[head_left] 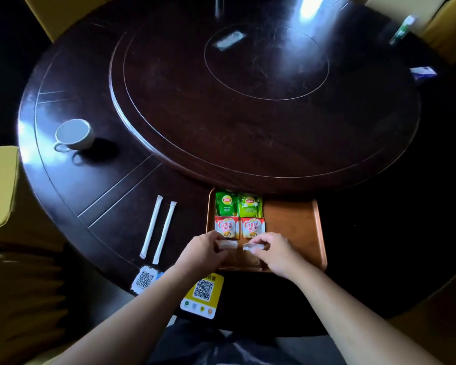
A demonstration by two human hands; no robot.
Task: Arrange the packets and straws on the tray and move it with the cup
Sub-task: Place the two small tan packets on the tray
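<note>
An orange-brown tray [292, 222] sits at the near edge of the dark round table. Two green tea packets [238, 205] lie side by side at its far left, two red creamer packets [239, 227] right below them. My left hand [203, 250] pinches a small white packet [228, 244] over the tray's near left part. My right hand [277, 252] holds a second small white packet [250, 246] beside it. Two paper-wrapped straws [157, 229] lie on the table left of the tray. A white cup [74, 135] stands far left.
A raised turntable [248, 88] fills the table's middle. Two QR-code stickers [204, 291] sit at the near table edge. Small packets [423, 72] lie at the far right rim. Yellow chairs [8, 233] surround the table.
</note>
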